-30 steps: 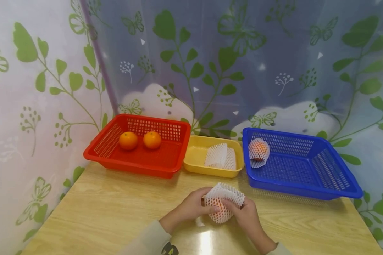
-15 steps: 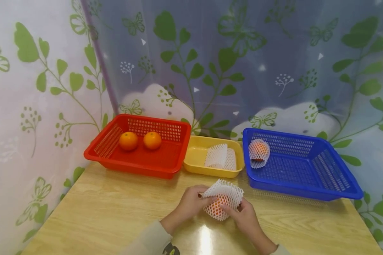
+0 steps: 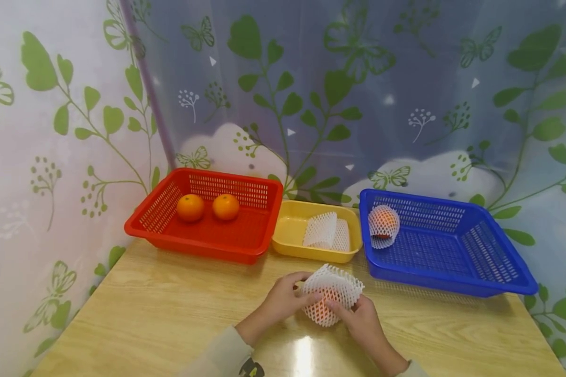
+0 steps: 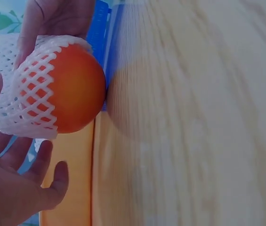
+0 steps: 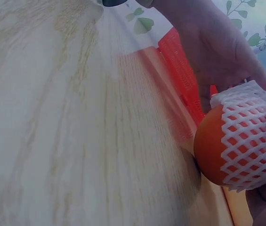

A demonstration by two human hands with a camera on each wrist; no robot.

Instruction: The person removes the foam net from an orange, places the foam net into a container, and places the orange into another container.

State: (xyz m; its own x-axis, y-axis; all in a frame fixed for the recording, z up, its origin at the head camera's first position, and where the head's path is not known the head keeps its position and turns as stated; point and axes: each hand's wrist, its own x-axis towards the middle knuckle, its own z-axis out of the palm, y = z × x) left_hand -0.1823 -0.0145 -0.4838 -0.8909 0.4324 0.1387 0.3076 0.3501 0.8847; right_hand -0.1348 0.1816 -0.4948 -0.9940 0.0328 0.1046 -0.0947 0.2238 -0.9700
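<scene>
Between both hands, over the front of the table, is an orange (image 4: 78, 89) partly inside a white foam net sleeve (image 3: 338, 284). My left hand (image 3: 283, 299) grips it from the left, thumb across the netting. From the right my right hand (image 3: 364, 323) holds the other side, its thumb also pressing on the net. The sleeve's loose end stands up beyond the fruit. Both wrist views show the orange's underside bare, close over the wood. Some fingers behind the net are hidden in the head view.
On the left, a red basket (image 3: 198, 250) holds two bare oranges (image 3: 225, 207). A yellow tray (image 3: 311, 252) with folded foam nets (image 3: 322, 230) stands in the middle. A blue basket (image 3: 434, 277) on the right contains a netted orange (image 3: 383, 222).
The sleeve's upper end, folded over a second ago, has opened out and stands up. Both hands have shifted slightly away from the body, and the thumbs have changed place on the net.
</scene>
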